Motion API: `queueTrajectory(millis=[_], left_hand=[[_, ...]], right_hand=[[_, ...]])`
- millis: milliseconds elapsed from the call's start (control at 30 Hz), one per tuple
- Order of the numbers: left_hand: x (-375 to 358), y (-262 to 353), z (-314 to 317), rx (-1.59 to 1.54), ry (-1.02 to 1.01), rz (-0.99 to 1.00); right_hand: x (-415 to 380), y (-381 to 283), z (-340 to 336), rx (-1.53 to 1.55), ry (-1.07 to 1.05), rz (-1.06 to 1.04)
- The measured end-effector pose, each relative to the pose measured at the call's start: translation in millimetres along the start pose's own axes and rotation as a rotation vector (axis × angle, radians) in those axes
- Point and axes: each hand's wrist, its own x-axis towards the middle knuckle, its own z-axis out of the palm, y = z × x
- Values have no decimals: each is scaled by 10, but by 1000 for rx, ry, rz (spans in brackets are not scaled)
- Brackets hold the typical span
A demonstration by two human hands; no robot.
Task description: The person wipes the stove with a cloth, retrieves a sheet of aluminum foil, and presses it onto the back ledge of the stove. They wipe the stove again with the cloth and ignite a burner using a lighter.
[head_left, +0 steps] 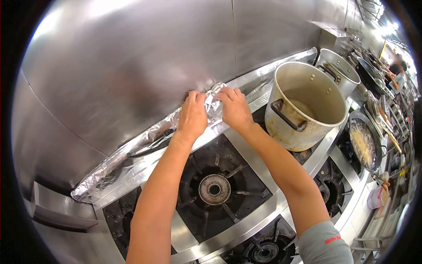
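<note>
A long strip of aluminum foil [171, 121] runs along the back ledge of the stove, against the steel wall. Both of my hands reach over a burner [214, 189] to a crumpled part of it. My left hand [192, 113] has its fingers curled at the foil's upper edge, the fingertips partly hidden. Just to the right, my right hand [235, 108] pinches the foil with bent fingers. Between the two hands the foil is bunched and shiny. Further left, a dark gap shows between the foil and the ledge.
A large dented stockpot [281, 119] stands on the burner to the right, with a second pot [351, 79] behind it. Beyond lies a wok [373, 149] with yellowish contents. Another person [398, 77] is in the far right background. A steel wall [132, 66] rises behind the stove.
</note>
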Motion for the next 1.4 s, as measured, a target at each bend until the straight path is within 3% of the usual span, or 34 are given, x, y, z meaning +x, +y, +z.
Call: queueTrajectory(millis=[100, 167, 300, 467, 700, 900, 1000, 1033, 1100, 1200, 1267, 1333, 1400], left_hand=[[-1, -26, 64, 5, -86, -9], [-2, -47, 135, 84, 60, 75], [16, -34, 182, 107, 72, 95], [129, 124, 129, 274, -105, -93], [159, 162, 118, 263, -62, -127], [188, 150, 123, 247, -183, -184], [295, -17, 480, 128, -124, -391], [295, 48, 427, 207, -60, -361], [286, 222, 242, 313, -142, -372], [270, 249, 194, 217, -70, -358], [263, 318, 49, 193, -241, -367], [103, 271, -205, 137, -249, -344], [-131, 113, -434, 118, -66, -170]], right_hand=[[-62, 6, -24, -44, -51, -49], [22, -10, -1, -48, -103, -49], [149, -74, 83, -62, -4, -36], [145, -42, 136, -133, -81, 36], [52, -123, 15, -89, -81, 27], [-554, -877, -629, 101, -57, 231], [-936, -1572, -1192, 288, -29, 328], [-1116, -1788, -1378, 388, -30, 376], [-1722, -2042, -1660, 412, -89, 411], [-2543, -2393, -2272, 285, -412, 535], [-2748, -2518, -2602, 503, -481, 579], [-2921, -2509, -2850, 516, -492, 605], [-3045, -2328, -3046, 420, -509, 562]])
